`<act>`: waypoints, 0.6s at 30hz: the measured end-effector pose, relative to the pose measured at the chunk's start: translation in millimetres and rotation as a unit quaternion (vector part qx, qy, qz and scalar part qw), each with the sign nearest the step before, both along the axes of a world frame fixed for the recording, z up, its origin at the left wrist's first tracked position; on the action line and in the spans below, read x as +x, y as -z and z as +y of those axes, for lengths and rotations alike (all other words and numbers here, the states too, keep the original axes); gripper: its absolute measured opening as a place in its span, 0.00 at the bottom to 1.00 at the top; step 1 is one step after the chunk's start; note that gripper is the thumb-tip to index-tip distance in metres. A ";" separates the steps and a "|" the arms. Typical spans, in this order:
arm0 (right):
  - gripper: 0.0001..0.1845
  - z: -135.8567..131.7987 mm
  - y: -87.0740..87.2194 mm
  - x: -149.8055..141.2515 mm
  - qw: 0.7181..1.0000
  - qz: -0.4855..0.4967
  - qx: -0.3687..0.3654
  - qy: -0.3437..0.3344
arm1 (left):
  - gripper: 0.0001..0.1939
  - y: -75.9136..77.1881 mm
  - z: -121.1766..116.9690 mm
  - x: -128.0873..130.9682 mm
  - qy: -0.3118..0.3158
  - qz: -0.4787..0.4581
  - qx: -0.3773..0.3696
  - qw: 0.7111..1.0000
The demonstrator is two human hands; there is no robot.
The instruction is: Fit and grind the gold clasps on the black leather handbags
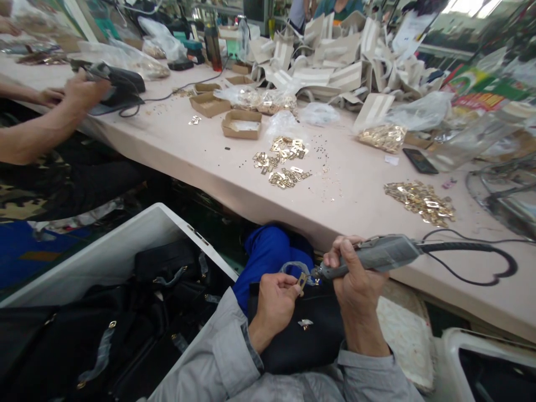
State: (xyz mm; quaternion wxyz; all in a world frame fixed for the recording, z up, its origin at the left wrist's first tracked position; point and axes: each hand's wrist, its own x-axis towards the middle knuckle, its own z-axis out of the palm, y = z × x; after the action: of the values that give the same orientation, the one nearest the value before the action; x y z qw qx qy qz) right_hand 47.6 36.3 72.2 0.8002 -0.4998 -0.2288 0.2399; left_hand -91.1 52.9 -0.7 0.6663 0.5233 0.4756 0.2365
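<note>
My right hand (355,279) is wrapped round a grey electric screwdriver (377,254), its tip pointing left at a small gold metal fitting (302,281). My left hand (274,298) pinches that fitting against the strap of a black handbag (301,335) lying on my lap. A black cable (469,268) runs from the tool over the table edge. Both sleeves are grey.
The pink worktable (201,151) carries piles of gold fittings (282,162), another pile (421,201), small cardboard trays (242,124), plastic bags, a phone (420,161) and white bags at the back. A white bin (125,245) at my left holds black handbags. Another person's hands (79,92) work at the left.
</note>
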 end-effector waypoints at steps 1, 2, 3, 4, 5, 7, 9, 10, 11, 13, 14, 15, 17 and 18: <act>0.10 0.2 0.4 0.0 1.000 0.000 0.001 -0.004 | 0.07 0.1 0.4 0.0 0.000 0.000 -0.001 1.000; 0.10 0.4 0.7 -0.2 1.000 -0.003 0.004 -0.008 | 0.07 0.2 0.8 0.1 -0.001 0.001 -0.003 1.000; 0.09 0.4 1.1 -0.3 1.000 -0.009 0.006 -0.012 | 0.07 0.1 1.1 0.2 -0.001 0.003 -0.005 1.000; 0.08 0.3 1.5 -0.5 1.000 -0.017 0.007 -0.015 | 0.07 0.0 1.3 0.3 -0.001 0.005 -0.008 1.000; 0.08 0.1 2.2 -0.8 0.999 -0.029 0.008 -0.016 | 0.07 -0.2 1.4 0.5 -0.002 0.006 -0.010 1.000; 0.06 -0.9 4.0 -1.6 0.998 -0.058 -0.001 -0.019 | 0.07 -1.3 0.9 0.4 -0.002 0.005 -0.014 1.000; 0.06 -2.6 6.2 -2.6 0.995 -0.090 -0.012 -0.036 | 0.07 -2.8 0.0 0.0 -0.002 -0.001 -0.014 1.000; 0.07 -3.7 7.1 -3.2 0.993 -0.106 -0.014 -0.053 | 0.07 -3.7 -0.4 -0.5 0.000 -0.004 -0.012 1.000; 0.08 -4.8 7.7 -3.7 0.989 -0.123 -0.018 -0.076 | 0.07 -4.4 -0.9 -1.1 0.005 -0.008 -0.009 1.000; 0.10 -6.8 7.5 -4.7 0.980 -0.155 -0.025 -0.125 | 0.08 -4.9 -1.7 -2.5 0.017 -0.016 -0.002 1.000; 0.10 -7.6 6.8 -5.0 0.974 -0.167 -0.030 -0.149 | 0.08 -4.3 -2.1 -3.3 0.024 -0.018 0.002 1.000; 0.11 -8.2 5.8 -5.3 0.969 -0.176 -0.035 -0.170 | 0.08 -3.1 -2.5 -4.1 0.030 -0.021 0.006 0.999; 0.10 -8.8 4.2 -5.3 0.961 -0.184 -0.036 -0.203 | 0.08 1.2 -3.5 -5.5 0.038 -0.024 0.010 0.999; 0.10 -8.8 3.9 -5.2 0.958 -0.185 -0.032 -0.215 | 0.08 4.1 -4.0 -6.1 0.040 -0.026 0.012 0.999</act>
State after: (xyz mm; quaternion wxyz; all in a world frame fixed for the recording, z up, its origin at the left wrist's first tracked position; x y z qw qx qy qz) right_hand 42.4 27.6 68.3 0.6567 -0.5003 -0.4672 0.3165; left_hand -97.2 48.9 -4.8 0.6812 0.5432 0.4340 0.2291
